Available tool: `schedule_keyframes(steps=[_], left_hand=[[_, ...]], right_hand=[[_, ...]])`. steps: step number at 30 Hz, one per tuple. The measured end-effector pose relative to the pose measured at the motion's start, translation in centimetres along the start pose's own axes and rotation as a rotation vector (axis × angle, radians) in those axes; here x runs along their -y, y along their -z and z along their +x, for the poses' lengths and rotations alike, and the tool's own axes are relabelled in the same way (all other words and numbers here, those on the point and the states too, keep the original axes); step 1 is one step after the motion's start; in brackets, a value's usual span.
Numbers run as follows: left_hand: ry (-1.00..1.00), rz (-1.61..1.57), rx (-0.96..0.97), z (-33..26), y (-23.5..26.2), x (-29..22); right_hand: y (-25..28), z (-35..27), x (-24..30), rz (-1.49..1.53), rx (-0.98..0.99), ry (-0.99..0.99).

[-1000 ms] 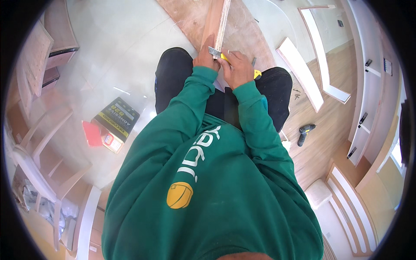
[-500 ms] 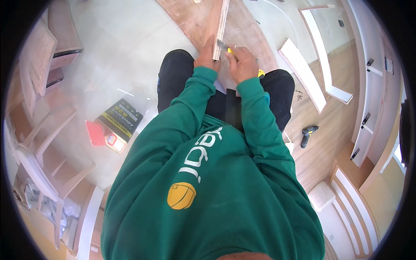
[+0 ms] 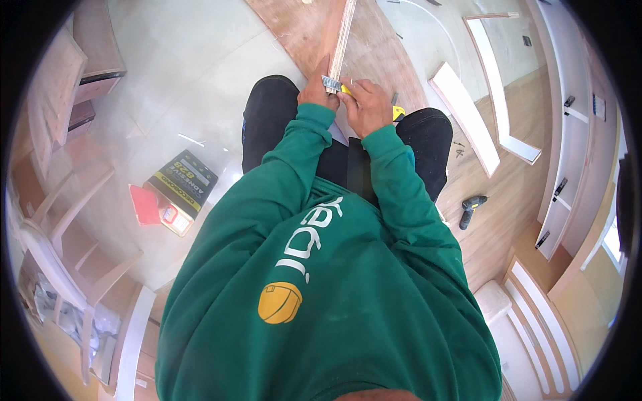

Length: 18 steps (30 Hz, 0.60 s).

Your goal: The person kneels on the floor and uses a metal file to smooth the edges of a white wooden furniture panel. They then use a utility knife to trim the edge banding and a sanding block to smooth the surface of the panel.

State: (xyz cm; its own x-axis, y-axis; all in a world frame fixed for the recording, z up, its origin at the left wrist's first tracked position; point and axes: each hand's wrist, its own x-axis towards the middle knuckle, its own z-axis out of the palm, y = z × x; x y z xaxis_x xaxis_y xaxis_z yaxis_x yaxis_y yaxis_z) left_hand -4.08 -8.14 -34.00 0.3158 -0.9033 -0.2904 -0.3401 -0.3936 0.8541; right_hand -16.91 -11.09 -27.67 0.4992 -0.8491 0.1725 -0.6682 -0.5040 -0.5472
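My left hand (image 3: 317,88) grips the near end of a narrow wooden board (image 3: 342,41), which stands with its layered edge upward between my knees. In my right hand (image 3: 368,107) is a yellow utility knife (image 3: 398,113), fingers closed round its handle. Its metal blade lies across the board's edge near the end, close to my left hand. Part of the handle is hidden by my right hand, and the tail of it pokes out on the right. Beneath the board lies a large reddish-brown wooden sheet (image 3: 389,59).
A black-and-yellow adhesive can (image 3: 184,182) stands on the floor at left, with a red flap beside it. White-faced strips (image 3: 466,120) lie at right, near a cordless drill (image 3: 472,211). A chair (image 3: 60,257) is at far left; a long white cabinet frame (image 3: 568,144) is at far right.
My right hand has moved slightly left and nearer to me, bringing the knife blade from the board's right side to across its edge near the end. My left hand keeps its hold.
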Motion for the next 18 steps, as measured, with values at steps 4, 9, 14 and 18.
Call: schedule_keyframes(steps=[4,9,14,18], left_hand=[[-0.063,-0.005,-0.041,0.0,-0.1,-0.3],[-0.085,0.005,-0.074,0.0,-0.6,0.4],[-0.039,-0.007,-0.040,-0.1,-0.4,0.5],[-0.099,0.038,-0.073,-0.4,-0.4,-0.7]], right_hand=[[-0.2,-0.8,0.7,0.030,-0.045,-0.039],[-0.5,-0.8,0.8,0.009,-0.054,-0.050],[-0.4,-0.3,0.7,0.049,-0.033,-0.054],[0.3,2.0,-0.3,0.004,0.021,-0.108]])
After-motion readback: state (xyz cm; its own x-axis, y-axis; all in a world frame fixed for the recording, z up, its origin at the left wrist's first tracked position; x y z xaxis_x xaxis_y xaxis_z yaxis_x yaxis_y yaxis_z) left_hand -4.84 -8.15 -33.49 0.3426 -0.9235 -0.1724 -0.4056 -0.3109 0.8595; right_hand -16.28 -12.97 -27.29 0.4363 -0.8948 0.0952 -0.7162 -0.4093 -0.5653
